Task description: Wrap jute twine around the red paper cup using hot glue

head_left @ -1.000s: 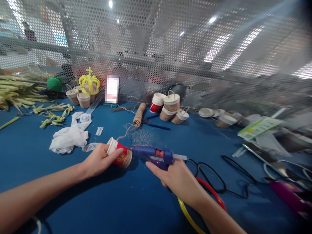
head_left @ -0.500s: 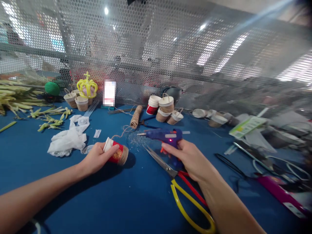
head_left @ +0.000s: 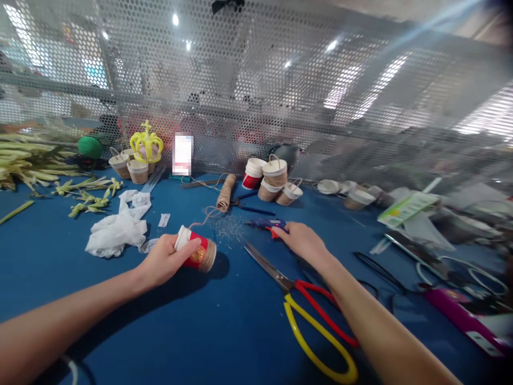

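My left hand [head_left: 162, 262] grips a small red paper cup [head_left: 195, 253] lying on its side on the blue table [head_left: 224, 331]; twine is wound round the cup's lower end, and a strand runs back to a twine spool [head_left: 225, 193]. Farther out, my right hand [head_left: 303, 241] rests on the blue glue gun [head_left: 264, 224], which lies on the table. Its fingers are curled over the gun's handle. Large scissors [head_left: 304, 310] with red and yellow handles lie open just in front of my right forearm.
A perforated metal screen [head_left: 256, 96] walls off the back. Along it stand twine-wrapped cups [head_left: 276, 182], a yellow crown ornament [head_left: 146, 144] and green leaf strips [head_left: 36, 160]. White crumpled plastic [head_left: 116, 230] lies left. Cables, tools and a purple item [head_left: 460, 315] crowd the right.
My right hand carried the glue gun away from the cup, up and back, and lowered it onto the table beyond the scissors. The left hand kept hold of the cup.
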Demonstrator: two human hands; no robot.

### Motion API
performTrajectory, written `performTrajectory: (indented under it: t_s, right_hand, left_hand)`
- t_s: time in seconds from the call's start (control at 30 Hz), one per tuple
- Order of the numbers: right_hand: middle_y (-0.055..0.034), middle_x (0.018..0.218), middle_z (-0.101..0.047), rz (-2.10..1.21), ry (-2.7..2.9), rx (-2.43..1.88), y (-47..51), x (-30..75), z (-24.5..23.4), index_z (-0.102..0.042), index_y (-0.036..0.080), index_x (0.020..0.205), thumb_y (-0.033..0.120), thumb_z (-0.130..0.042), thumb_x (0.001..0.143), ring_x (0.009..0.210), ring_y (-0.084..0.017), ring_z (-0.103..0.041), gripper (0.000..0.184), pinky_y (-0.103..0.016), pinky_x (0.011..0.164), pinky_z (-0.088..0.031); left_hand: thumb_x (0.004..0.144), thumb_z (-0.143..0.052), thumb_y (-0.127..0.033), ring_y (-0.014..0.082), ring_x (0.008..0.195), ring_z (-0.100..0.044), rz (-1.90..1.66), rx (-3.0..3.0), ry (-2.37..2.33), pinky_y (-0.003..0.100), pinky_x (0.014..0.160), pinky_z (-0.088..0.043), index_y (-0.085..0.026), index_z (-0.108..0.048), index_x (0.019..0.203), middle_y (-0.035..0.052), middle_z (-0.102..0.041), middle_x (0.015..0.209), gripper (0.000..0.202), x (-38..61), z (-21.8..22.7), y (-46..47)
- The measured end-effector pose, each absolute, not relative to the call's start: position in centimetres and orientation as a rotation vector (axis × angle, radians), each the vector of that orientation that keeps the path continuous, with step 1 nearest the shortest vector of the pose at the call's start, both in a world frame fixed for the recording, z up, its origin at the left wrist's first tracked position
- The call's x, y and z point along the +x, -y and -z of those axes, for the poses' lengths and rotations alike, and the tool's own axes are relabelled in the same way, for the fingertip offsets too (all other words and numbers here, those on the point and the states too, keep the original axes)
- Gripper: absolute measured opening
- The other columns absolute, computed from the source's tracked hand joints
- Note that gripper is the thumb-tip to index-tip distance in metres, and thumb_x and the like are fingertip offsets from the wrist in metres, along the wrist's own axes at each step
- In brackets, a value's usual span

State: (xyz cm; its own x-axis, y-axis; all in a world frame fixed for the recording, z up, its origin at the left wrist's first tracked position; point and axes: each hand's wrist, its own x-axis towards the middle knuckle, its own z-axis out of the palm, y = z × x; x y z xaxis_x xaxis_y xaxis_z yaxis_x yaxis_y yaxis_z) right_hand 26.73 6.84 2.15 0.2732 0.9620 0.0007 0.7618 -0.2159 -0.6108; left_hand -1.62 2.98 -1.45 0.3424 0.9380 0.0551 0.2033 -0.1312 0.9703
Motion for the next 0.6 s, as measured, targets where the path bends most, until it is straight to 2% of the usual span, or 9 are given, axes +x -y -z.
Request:
performTrajectory:
  t_s: [0.07, 0.1, 0.17, 0.23, 0.3, 0.4, 0.5, 0.6]
  right_hand:
    - [-0.0065, 0.057, -0.055, -0.45, 1.636, -1.967, -6.0, 25.0, -3.4, -0.045, 0.019, 0.043, 0.023, -0.058, 0.071, 0.072, -0.022, -0.054, 0.031, -0.032, 0.063, -0.039]
    - [-0.0075, 0.066, -0.059, -0.46, 1.703, -1.91, -5.4, 23.8, -3.9, -0.049, 0.019, 0.045, 0.028, -0.058, 0.071, 0.077, -0.022, -0.054, 0.029, -0.032, 0.067, -0.038]
    - [-0.0055, 0.073, -0.063, -0.558, 1.824, -1.792, -4.3, 21.2, -4.6, -0.058, 0.02, 0.051, 0.036, -0.056, 0.073, 0.076, -0.02, -0.056, 0.027, -0.031, 0.071, -0.039]
    - [-0.0053, 0.076, -0.065, -0.91, 1.997, -1.533, -3.4, 18.6, -4.6, -0.065, 0.02, 0.066, 0.039, -0.044, 0.081, 0.079, -0.02, -0.057, 0.032, -0.033, 0.075, -0.04]
    - [-0.0041, 0.078, -0.066, -1.205, 1.989, -1.333, -3.0, 16.4, -4.2, -0.066, 0.019, 0.074, 0.042, -0.04, 0.083, 0.081, -0.019, -0.058, 0.036, -0.032, 0.076, -0.041]
    - [-0.0034, 0.086, -0.064, -1.42, 1.798, -1.161, -2.8, 14.4, -3.4, -0.063, 0.018, 0.089, 0.038, -0.047, 0.08, 0.082, -0.016, -0.057, 0.027, -0.029, 0.074, -0.043]
    - [-0.0031, 0.082, -0.062, -1.424, 1.614, -1.162, -2.6, 13.9, -3.3, -0.061, 0.015, 0.084, 0.029, -0.059, 0.072, 0.073, -0.013, -0.056, 0.018, -0.026, 0.069, -0.043]
    - [-0.0002, 0.075, -0.06, -1.302, 1.551, -1.149, -2.3, 14.6, -3.7, -0.059, 0.015, 0.073, 0.026, -0.061, 0.07, 0.07, -0.011, -0.054, 0.011, -0.025, 0.07, -0.042]
  left_hand:
    - [0.079, -0.041, -0.043, 0.007, 0.049, -0.029, -0.871, 1.657, -1.061, 0.019, 0.043, -0.025, -0.013, -0.045, 0.056, -0.0035, -0.036, 0.052, 0.038, -1.6, 1.1, -2.6]
    - [0.08, -0.041, -0.042, 0.007, 0.049, -0.028, -0.851, 1.697, -1.062, 0.019, 0.043, -0.024, -0.014, -0.043, 0.055, -0.0036, -0.035, 0.052, 0.038, -1.5, 0.9, -2.4]
    - [0.081, -0.04, -0.04, 0.0068, 0.048, -0.027, -0.825, 1.786, -1.061, 0.019, 0.042, -0.023, -0.015, -0.039, 0.052, -0.0042, -0.032, 0.051, 0.038, -1.4, 0.7, -2.0]
    - [0.081, -0.04, -0.038, 0.0067, 0.047, -0.026, -0.814, 1.877, -1.059, 0.02, 0.042, -0.021, -0.015, -0.037, 0.051, -0.0046, -0.03, 0.05, 0.038, -1.3, 0.5, -1.7]
    - [0.081, -0.04, -0.037, 0.0067, 0.046, -0.025, -0.805, 1.945, -1.065, 0.02, 0.041, -0.021, -0.016, -0.037, 0.05, -0.005, -0.03, 0.049, 0.038, -1.2, 0.4, -1.5]
    - [0.081, -0.039, -0.037, 0.0067, 0.044, -0.024, -0.782, 2.002, -1.075, 0.02, 0.041, -0.02, -0.016, -0.039, 0.049, -0.0054, -0.03, 0.047, 0.038, -1.1, 0.3, -1.3]
    - [0.08, -0.04, -0.038, 0.007, 0.043, -0.025, -0.742, 1.996, -1.111, 0.021, 0.04, -0.019, -0.016, -0.04, 0.049, -0.0055, -0.03, 0.046, 0.038, -1.2, 0.2, -1.3]
    - [0.078, -0.044, -0.041, 0.0072, 0.044, -0.027, -0.704, 1.83, -1.112, 0.021, 0.041, -0.021, -0.015, -0.042, 0.052, -0.0051, -0.033, 0.047, 0.037, -1.2, -0.1, -1.4]
